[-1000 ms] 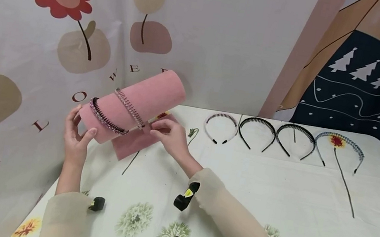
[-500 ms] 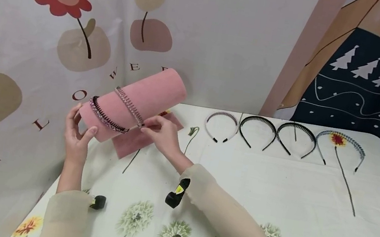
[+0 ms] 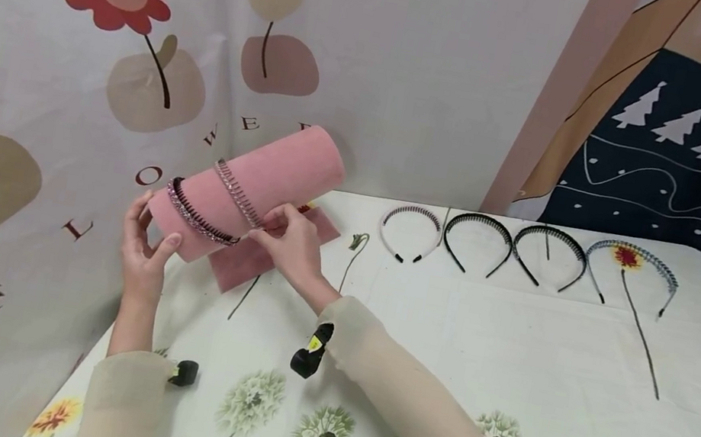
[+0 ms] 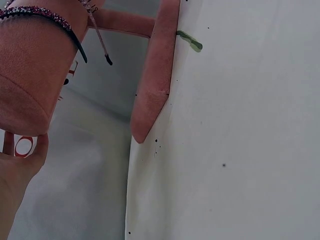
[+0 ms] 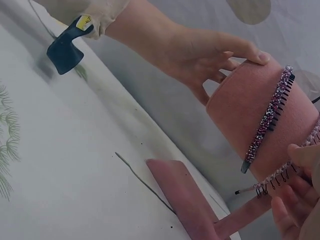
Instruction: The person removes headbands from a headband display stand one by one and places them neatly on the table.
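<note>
A pink, velvety headband stand, a padded roll [image 3: 282, 168] on a flat base [image 3: 238, 267], leans at the table's left back edge. My left hand [image 3: 144, 263] holds the roll's near end between thumb and fingers. Closest to that end, a dark toothed headband [image 5: 272, 112] with pink and silver beads is round the roll. Farther along sits a light pink toothed headband [image 3: 235, 191]. My right hand [image 3: 293, 246] pinches this one low on its right side, near the tip. In the left wrist view, one dark tip of the light headband [image 4: 102, 45] hangs below the roll.
In a row at the back of the table [image 3: 444, 327] lie a pale pink headband [image 3: 384, 228], two black headbands [image 3: 482, 221] [image 3: 552, 234] and a blue-grey headband [image 3: 658, 270]. A fabric wall [image 3: 411, 105] stands directly behind the stand.
My right hand has moved left and slightly down, from beside the light headband's end to pinching it. The left hand, the stand and the dark headband have stayed put.
</note>
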A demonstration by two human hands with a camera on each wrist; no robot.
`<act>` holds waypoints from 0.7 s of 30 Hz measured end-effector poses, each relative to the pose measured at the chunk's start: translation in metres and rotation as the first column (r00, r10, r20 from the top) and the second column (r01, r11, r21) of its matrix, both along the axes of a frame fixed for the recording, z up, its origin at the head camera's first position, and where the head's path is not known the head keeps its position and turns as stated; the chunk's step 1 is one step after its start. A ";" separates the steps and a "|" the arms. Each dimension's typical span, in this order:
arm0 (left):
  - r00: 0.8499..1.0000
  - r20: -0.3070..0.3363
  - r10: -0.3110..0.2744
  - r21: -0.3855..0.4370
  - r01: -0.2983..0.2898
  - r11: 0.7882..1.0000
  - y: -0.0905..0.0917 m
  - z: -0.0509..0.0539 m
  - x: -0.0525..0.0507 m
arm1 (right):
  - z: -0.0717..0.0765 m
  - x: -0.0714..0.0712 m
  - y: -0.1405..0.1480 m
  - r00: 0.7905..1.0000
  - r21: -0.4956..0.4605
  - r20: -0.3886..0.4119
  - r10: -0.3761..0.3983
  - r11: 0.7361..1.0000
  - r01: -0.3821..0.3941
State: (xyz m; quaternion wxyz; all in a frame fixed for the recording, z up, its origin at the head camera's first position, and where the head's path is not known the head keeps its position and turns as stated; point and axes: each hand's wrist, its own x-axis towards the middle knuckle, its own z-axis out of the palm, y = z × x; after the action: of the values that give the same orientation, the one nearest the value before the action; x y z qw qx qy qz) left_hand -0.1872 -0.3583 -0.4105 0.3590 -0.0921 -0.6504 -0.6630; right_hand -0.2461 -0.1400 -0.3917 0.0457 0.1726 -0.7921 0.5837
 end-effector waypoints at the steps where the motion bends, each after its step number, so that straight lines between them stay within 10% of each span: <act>1: 1.000 -0.002 0.001 -0.001 -0.001 1.000 0.001 0.000 0.000 | 0.000 0.000 0.000 1.000 0.017 -0.007 -0.011 1.000 0.011; 21: 1.000 -0.029 -0.009 0.016 0.009 1.000 0.000 -0.003 -0.002 | 0.008 -0.009 0.026 0.964 0.238 -0.257 -0.066 0.963 0.130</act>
State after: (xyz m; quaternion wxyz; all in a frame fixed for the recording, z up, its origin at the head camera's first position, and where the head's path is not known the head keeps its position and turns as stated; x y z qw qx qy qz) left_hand -0.1891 -0.3582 -0.4134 0.3660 -0.1015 -0.6395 -0.6684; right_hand -0.2555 -0.1137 -0.3841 0.1506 0.2088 -0.8558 0.4488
